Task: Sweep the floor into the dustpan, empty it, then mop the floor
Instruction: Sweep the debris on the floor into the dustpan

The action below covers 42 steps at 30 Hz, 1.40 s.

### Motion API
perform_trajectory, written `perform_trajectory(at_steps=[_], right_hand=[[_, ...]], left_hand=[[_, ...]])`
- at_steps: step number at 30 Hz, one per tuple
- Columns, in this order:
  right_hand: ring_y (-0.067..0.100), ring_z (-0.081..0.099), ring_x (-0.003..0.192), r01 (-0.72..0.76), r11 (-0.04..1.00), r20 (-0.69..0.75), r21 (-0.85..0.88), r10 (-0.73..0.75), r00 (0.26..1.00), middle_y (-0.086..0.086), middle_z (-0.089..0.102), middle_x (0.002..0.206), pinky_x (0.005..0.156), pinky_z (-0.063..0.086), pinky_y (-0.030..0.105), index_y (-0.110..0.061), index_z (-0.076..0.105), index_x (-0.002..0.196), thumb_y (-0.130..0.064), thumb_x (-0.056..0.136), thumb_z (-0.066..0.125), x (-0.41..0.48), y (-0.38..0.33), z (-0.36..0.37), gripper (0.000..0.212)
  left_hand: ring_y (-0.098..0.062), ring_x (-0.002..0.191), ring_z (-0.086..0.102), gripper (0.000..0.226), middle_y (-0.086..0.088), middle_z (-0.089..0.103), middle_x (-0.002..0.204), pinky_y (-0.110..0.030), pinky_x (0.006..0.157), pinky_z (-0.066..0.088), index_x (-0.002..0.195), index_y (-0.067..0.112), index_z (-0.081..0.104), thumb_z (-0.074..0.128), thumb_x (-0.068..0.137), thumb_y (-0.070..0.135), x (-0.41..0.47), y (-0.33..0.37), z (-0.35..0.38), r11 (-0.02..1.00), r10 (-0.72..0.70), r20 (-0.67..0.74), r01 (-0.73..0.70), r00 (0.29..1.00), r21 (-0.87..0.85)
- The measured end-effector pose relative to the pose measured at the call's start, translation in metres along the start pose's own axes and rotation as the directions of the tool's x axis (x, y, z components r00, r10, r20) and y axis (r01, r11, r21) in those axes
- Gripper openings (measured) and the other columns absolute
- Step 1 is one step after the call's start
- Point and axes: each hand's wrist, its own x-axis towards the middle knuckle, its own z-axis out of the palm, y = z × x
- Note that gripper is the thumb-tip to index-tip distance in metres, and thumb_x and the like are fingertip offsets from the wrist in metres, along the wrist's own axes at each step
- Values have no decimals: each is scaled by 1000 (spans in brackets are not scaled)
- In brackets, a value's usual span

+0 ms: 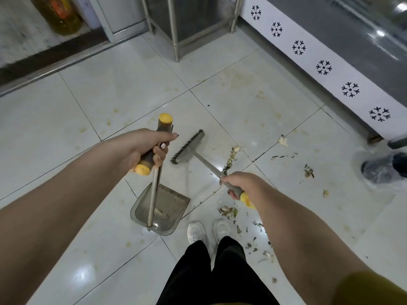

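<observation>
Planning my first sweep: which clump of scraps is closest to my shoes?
The clump just ahead of your right shoe, right of the dustpan. The other clumps lie farther out, toward the snowflake-patterned cabinet.

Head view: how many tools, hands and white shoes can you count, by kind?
Grey plastic dustpan on a long metal handle: 1
Grey bristle broom: 1
Hands: 2, left hand, right hand
White shoes: 2
Total: 6

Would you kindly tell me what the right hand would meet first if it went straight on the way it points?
Gripping the broom handle, the right hand points up-left along it; it would probably first meet the brush head, though depth is hard to judge.
</observation>
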Motion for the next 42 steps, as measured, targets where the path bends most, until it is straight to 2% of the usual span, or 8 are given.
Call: perform_trajectory(at_steps=[4, 8, 12, 17, 22, 27, 32, 42], right_hand=[[12, 46, 50, 30, 1000, 39, 4, -30, 999, 9, 51, 76, 41, 46, 22, -7, 47, 108, -33, 95, 54, 7, -2, 24, 30], [12, 42, 55, -40, 999, -6, -29, 40, 999, 8, 45, 75, 52, 42, 19, -5, 44, 104, -32, 94, 54, 12, 8, 16, 31], [12, 45, 56, -68, 989, -80, -128, 58, 995, 10, 48, 81, 37, 44, 14, -7, 46, 108, -32, 95, 52, 7, 12, -19, 29], [12, 45, 55, -133, 963, -203, -234, 85, 976, 9, 49, 78, 49, 43, 19, -8, 48, 107, -30, 96, 50, 1, 28, -73, 25], [13, 46, 50, -164, 943, -270, -289, 84, 959, 9, 52, 75, 39, 41, 15, -6, 48, 108, -27, 93, 48, -3, 37, -103, 26], [12, 47, 51, -122, 973, -227, -194, 76, 971, 7, 53, 74, 40, 43, 15, -8, 51, 91, -34, 90, 55, -9, 36, -109, 26], [11, 48, 54, -24, 998, -146, -61, 14, 989, 6, 53, 82, 40, 44, 16, -8, 52, 99, -38, 91, 57, -2, 32, -80, 31], [15, 47, 55, -47, 960, -167, -277, 0, 986, 10, 50, 86, 47, 40, 22, -10, 42, 109, -23, 96, 41, 8, 20, -45, 18]], left_hand=[[-1, 25, 29, 25, 4, 34, 52, -6, 31, 26, 73, 16, 44, 62, 90, 24, 5, -3, -3, 1000, -18, -8, 18, 1000, -10], [-1, 25, 29, 25, 4, 33, 54, -7, 30, 27, 74, 15, 45, 62, 89, 25, 10, -3, -1, 1000, -23, -15, 23, 1000, -14], [-1, 25, 30, 25, 5, 38, 45, -7, 31, 27, 72, 17, 46, 64, 88, 25, 11, 2, 8, 1000, -22, -13, 22, 1000, 3], [-1, 25, 30, 28, 6, 38, 39, -7, 31, 27, 71, 16, 44, 63, 89, 25, 10, 8, 20, 999, -23, 8, 22, 1000, 27], [-2, 25, 30, 28, 5, 36, 44, -7, 31, 28, 71, 15, 43, 63, 89, 25, 10, 12, 28, 998, -4, 28, 3, 1000, 55], [-2, 25, 30, 30, 5, 37, 42, -7, 31, 28, 70, 15, 43, 64, 89, 26, 11, 16, 31, 997, -6, 45, 3, 999, 76], [-2, 25, 30, 30, 5, 38, 40, -7, 31, 28, 71, 15, 42, 64, 89, 26, 13, 17, 33, 996, -8, 43, 4, 999, 92], [-1, 26, 30, 25, 5, 37, 49, -8, 31, 28, 74, 16, 46, 64, 88, 25, 21, 22, 39, 995, -14, 39, 10, 999, 95]])
